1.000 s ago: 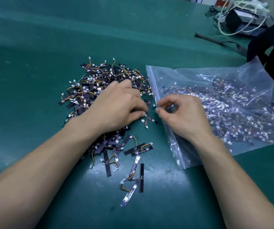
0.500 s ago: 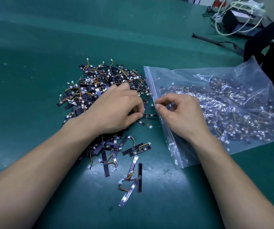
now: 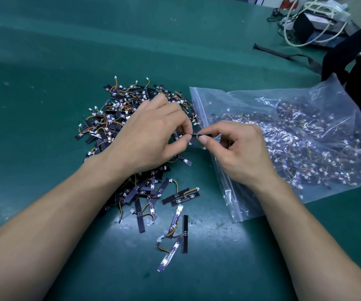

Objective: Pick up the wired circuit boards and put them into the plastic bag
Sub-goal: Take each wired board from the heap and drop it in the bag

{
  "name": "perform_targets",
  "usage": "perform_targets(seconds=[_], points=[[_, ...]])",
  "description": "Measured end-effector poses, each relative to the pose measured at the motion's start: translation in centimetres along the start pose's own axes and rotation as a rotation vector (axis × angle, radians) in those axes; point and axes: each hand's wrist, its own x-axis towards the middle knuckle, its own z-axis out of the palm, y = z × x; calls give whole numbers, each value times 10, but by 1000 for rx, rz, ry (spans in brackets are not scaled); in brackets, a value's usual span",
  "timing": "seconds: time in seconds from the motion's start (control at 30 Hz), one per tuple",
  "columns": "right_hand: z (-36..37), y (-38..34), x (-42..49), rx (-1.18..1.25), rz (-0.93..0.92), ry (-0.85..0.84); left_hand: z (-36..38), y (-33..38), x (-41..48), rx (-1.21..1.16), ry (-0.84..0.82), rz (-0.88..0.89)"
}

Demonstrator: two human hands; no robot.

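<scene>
Head | left hand [image 3: 151, 137], right hand [image 3: 240, 151] pinch one circuit board [image 3: 197, 134] | pile [image 3: 114, 118] part-hidden

Forearms converge, left hand [image 3: 153, 135] and right hand [image 3: 238, 148] pinching one circuit board [image 3: 197, 134] between them.

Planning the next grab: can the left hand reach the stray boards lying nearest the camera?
Probably yes: the stray boards lie uncovered on the mat. But the left hand pinches a board with the right hand, so it must release first.
</scene>
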Motion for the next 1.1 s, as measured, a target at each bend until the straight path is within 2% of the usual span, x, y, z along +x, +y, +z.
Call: perform_targets(seconds=[0.6, 0.83, 1.1], points=[[1, 2, 1, 36, -45, 87, 1, -3, -2, -27, 133, 51], [1, 2, 2, 49, -87, 96, 2, -3, -2, -29, 153, 64], [1, -1, 1, 40, -53, 110, 2, -7, -2, -51, 158, 80]])
